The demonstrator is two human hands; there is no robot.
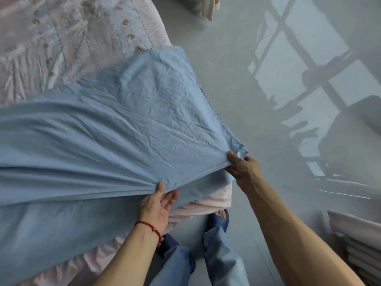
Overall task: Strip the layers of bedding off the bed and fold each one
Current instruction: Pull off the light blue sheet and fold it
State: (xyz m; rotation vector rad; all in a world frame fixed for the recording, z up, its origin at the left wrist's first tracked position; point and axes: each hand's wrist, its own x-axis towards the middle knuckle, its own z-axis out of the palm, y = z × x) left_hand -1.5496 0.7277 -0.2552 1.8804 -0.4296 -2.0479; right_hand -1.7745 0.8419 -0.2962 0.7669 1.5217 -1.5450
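Note:
A light blue sheet (107, 129) is stretched taut over the near corner of the bed, lifted off the layer below. My right hand (242, 169) pinches the sheet's hemmed corner at the right. Along the same hem, further left, my left hand (157, 205) grips a bunched fold of the blue sheet; a red string bracelet is on that wrist. Beneath lies a pale pink quilted bedspread (61, 38) with embroidered dots, covering the far part of the bed. A pink layer (208, 203) hangs at the bed's corner under the lifted hem.
Grey floor (226, 69) runs along the bed's right side, with window shadows across it. My feet in dark blue slippers (219, 220) stand by the bed corner. A stack of folded pale bedding (358, 244) sits at the lower right. A pale object (208, 7) stands at the top edge.

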